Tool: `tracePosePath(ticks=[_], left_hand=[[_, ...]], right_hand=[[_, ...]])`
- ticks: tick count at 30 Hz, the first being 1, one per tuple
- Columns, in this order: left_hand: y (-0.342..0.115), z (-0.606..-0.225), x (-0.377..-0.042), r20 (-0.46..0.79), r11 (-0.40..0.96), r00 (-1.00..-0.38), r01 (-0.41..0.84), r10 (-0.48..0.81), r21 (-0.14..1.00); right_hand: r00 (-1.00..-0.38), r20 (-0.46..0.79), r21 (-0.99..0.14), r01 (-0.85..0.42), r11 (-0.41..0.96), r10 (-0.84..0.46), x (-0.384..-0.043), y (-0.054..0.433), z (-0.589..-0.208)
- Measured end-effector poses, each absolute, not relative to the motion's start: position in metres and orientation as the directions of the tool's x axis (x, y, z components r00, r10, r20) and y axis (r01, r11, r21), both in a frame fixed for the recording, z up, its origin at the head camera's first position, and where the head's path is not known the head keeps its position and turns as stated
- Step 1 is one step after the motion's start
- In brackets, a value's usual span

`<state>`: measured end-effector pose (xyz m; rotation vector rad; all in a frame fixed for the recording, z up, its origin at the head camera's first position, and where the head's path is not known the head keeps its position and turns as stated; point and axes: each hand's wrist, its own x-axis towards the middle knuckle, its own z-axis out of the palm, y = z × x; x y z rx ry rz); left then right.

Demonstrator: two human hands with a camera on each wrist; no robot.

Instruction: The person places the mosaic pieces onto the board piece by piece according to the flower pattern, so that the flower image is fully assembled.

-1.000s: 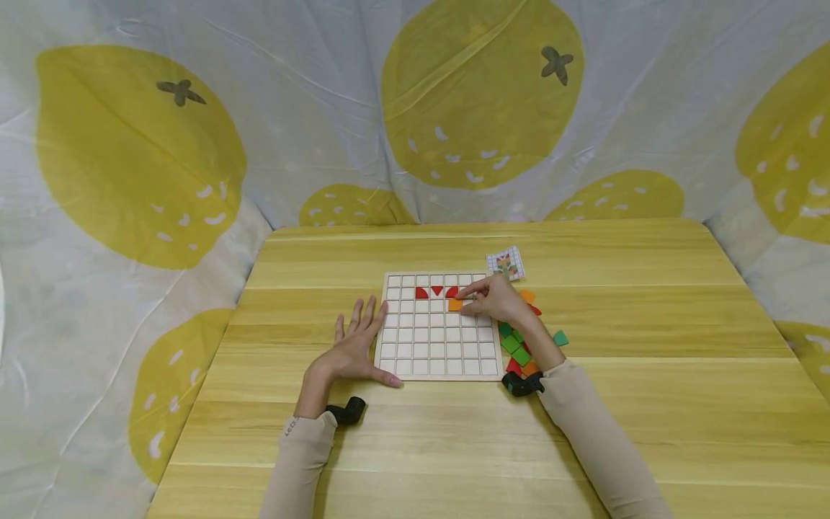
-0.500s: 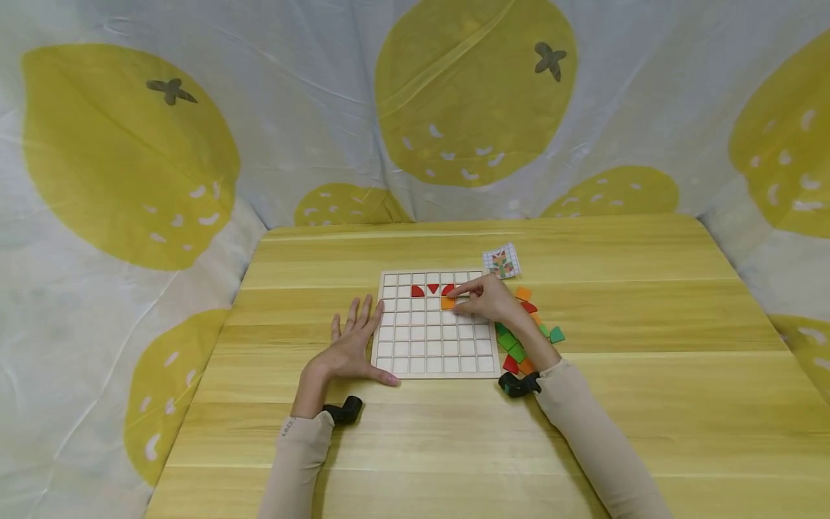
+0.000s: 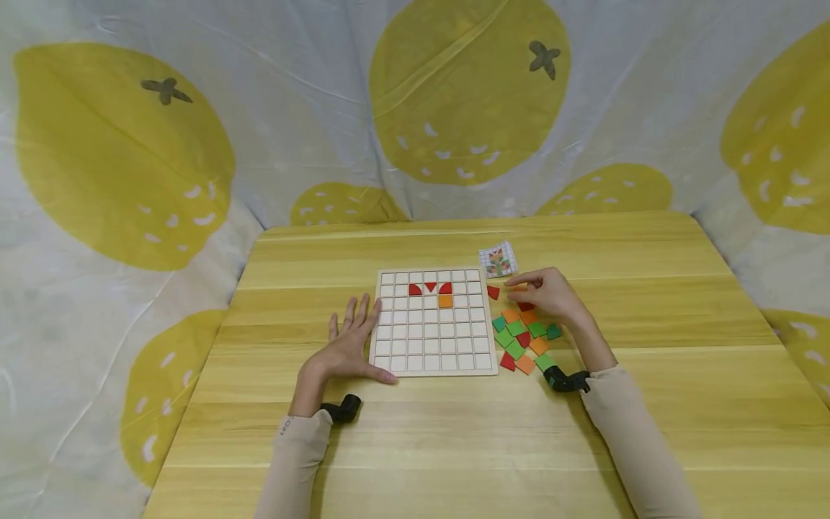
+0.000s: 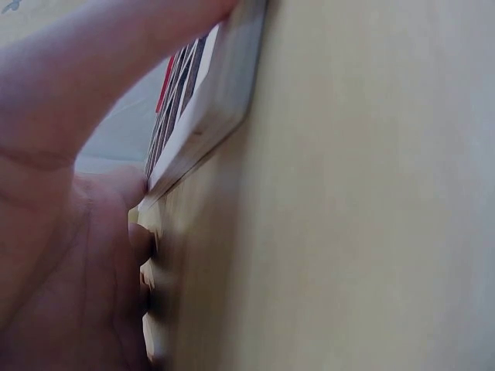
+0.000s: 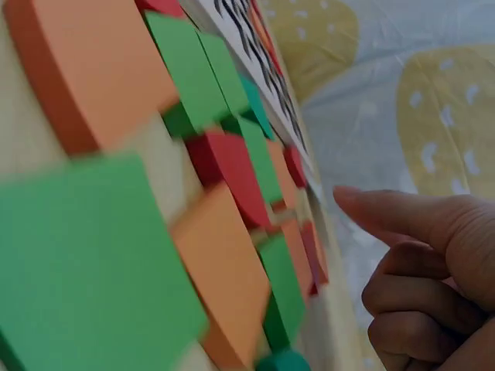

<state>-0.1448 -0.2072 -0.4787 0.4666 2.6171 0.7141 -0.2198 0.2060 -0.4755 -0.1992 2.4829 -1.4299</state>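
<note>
A square wooden grid board (image 3: 434, 364) lies flat on the table. Red pieces sit in a row near its top, with an orange square (image 3: 445, 301) directly below the right-hand red quarter circle (image 3: 445, 288). My left hand (image 3: 346, 351) is spread along the board's left side, its thumb at the front left corner. Over the far end of a loose pile of pieces hovers my right hand (image 3: 547, 294), thumb and index finger apart near an orange piece (image 3: 521, 287). In the right wrist view, the index finger (image 5: 410, 216) reaches forward, the other fingers are bent, and no held piece shows.
The loose pile, right of the board, mixes green squares (image 3: 515, 349), orange squares (image 3: 525, 364) and red pieces (image 3: 508, 361). One red piece (image 3: 493, 293) lies close to the board's right edge. Behind, a small printed pattern card (image 3: 498, 259) rests on the wooden table (image 3: 415, 447).
My right hand has let go of the orange square in the grid and moved right, over the pile. The left hand keeps its place. The whole view has shifted slightly.
</note>
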Motion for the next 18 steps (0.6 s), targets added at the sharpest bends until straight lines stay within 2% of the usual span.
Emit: tracePosePath(ticks=[8,18], left_hand=[[-0.207,-0.478,-0.145,-0.277,0.816,-0.872,0.206,0.404,0.54],[-0.207,-0.475,-0.146,-0.283,0.815,-0.869,0.206,0.407,0.541]], right_hand=[[-0.963,-0.233,-0.837,0.126,0.533,-0.138,-0.223,0.232,-0.47],[-0.953,-0.286,-0.817,0.187,0.545,-0.102,-0.225,0.232,-0.472]])
